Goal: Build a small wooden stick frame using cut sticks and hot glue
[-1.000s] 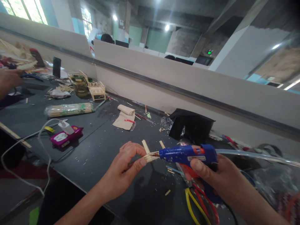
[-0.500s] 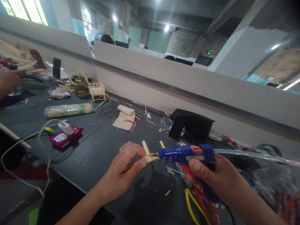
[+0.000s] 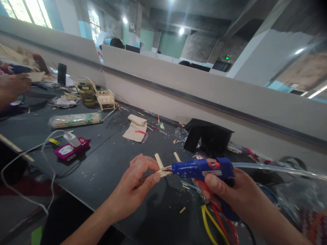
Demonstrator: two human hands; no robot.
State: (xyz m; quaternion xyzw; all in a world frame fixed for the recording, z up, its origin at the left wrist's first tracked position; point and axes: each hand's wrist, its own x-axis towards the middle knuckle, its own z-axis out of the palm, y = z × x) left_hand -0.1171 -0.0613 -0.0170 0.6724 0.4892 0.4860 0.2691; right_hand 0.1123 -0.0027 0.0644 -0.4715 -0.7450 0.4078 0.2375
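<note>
Between thumb and fingers, my left hand point(image 3: 139, 180) pinches a small piece made of joined pale wooden sticks point(image 3: 158, 162), with some sticks pointing up. A blue hot glue gun point(image 3: 201, 169) is gripped in my right hand point(image 3: 230, 190). Its metal tip touches or nearly touches the sticks by my left fingertips. From the gun's back a long clear glue stick point(image 3: 276, 170) runs to the right. Under my right hand lie tools with red and yellow handles point(image 3: 211, 224), partly hidden.
A purple power strip point(image 3: 71, 149) with a white plug, a wrapped bundle of sticks point(image 3: 76, 119), a jar point(image 3: 87, 93) and a small wooden stick chair point(image 3: 105, 98) stand left. Brown paper point(image 3: 135, 129) and a black sheet point(image 3: 206, 136) lie ahead. Another person's hand point(image 3: 12, 88) works far left.
The glue gun has shifted very slightly left along the sticks. My left hand holds still. At far left, the other person's hand has moved, and a pale flat piece shows in it.
</note>
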